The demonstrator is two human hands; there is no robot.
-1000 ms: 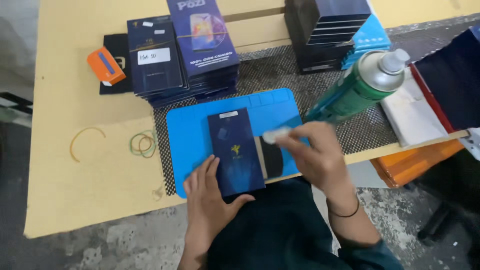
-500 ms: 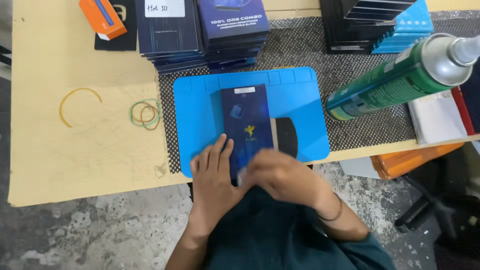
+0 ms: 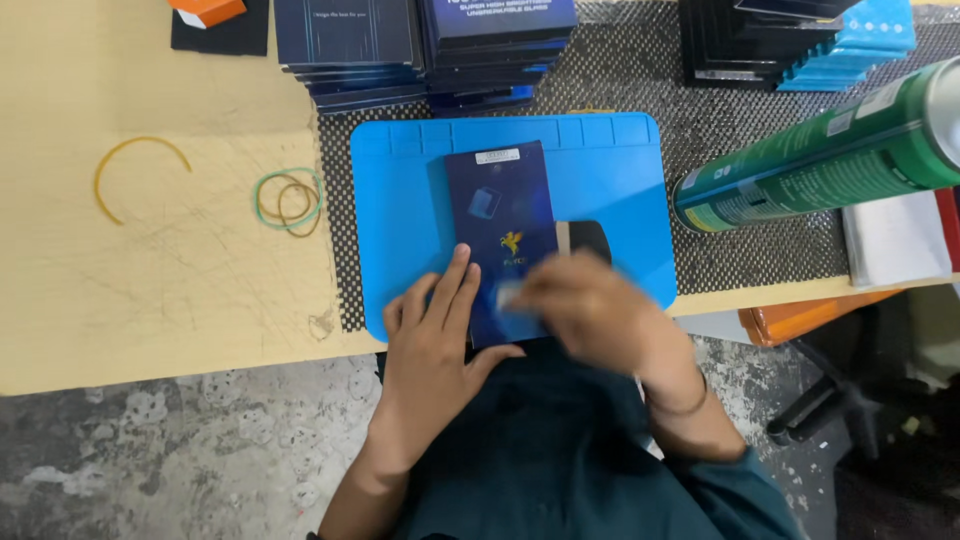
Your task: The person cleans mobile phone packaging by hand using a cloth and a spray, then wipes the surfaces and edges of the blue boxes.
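On the worktop [image 3: 150, 300] we count one yellow rubber band [image 3: 140, 160] and two looped ones [image 3: 288, 198]. Our left hand [image 3: 435, 345] lies flat, fingers spread, pinning the one dark blue box [image 3: 505, 235] on the blue mat [image 3: 400, 220]. Our right hand [image 3: 590, 305] is blurred over the box's lower end, pinching something small and pale; grip unclear. One green spray can [image 3: 820, 160] far right.

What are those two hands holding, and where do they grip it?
The left hand presses flat on the dark blue box at its near left edge. The blurred right hand covers its near right corner; its grip cannot be told.
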